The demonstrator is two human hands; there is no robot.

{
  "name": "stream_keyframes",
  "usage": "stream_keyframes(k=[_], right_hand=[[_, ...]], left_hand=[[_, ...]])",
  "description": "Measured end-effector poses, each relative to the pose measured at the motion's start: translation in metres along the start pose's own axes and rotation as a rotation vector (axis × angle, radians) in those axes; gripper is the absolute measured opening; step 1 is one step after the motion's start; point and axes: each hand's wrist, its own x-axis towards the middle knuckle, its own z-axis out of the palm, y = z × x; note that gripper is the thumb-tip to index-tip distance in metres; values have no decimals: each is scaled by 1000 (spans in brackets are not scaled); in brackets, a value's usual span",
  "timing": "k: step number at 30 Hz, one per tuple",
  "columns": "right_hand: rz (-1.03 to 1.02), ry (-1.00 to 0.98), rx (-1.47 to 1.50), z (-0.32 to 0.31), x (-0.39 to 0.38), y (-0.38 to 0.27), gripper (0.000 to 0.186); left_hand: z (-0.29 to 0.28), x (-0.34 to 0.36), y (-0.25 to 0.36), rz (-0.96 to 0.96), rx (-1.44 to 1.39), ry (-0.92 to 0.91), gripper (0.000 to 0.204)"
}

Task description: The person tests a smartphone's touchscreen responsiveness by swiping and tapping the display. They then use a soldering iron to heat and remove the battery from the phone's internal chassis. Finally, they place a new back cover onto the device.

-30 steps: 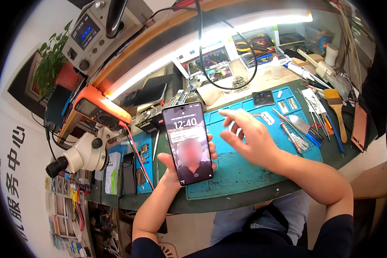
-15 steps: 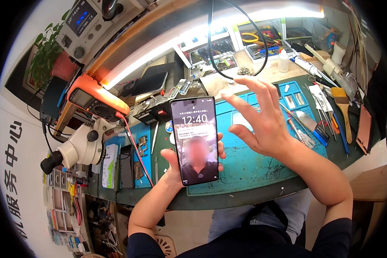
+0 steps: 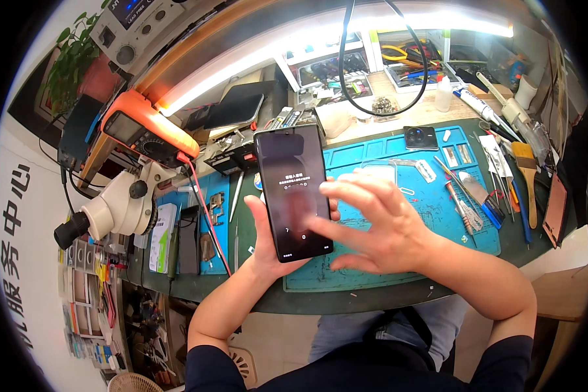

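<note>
A black smartphone (image 3: 279, 219) stands nearly upright over the front of the bench, its screen facing me with a dark code-entry page and a keypad partly visible. My left hand (image 3: 264, 243) is wrapped round its lower part, thumb along the left edge and fingertips showing at the right edge. Over the right side of the screen reaches my right hand (image 3: 389, 228), fingers spread and holding nothing. One fingertip is at the keypad; whether it touches the glass I cannot tell. That hand hides some of the keys.
Beneath lies a blue repair mat (image 3: 372, 271) with a dark camera piece (image 3: 420, 138), tweezers and a screwdriver (image 3: 460, 208). A wooden brush (image 3: 526, 179) is at the right. On the left stand an orange multimeter (image 3: 150, 134) and a white microscope (image 3: 114, 212). A black cable loop (image 3: 426, 65) hangs above.
My right hand has come down and left, from above the mat to over the phone. The screen has gone from the lock page with a picture to the code-entry page.
</note>
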Motion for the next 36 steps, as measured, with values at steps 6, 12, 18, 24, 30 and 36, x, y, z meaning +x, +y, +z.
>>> stream_keyframes(k=[6,12,18,24,30,36], right_hand=[[-55,-25,1,11,-3,-3,72],[-75,-12,11,8,-1,-2,69],[-115,5,-15,6,-1,-2,66],[-77,26,-22,3,-1,-3,65],[-34,9,-46,3,0,-4,68],[-44,7,-53,3,-1,-3,70]], left_hand=[[8,2,-2,7,-68,-41,124],[3,1,-2,-11,-35,-94,125],[4,3,-1,-13,-45,-131,127],[10,2,-4,-5,-97,-85,127],[7,2,-5,1,-100,-108,124],[11,1,-4,-5,-79,-72,123]])
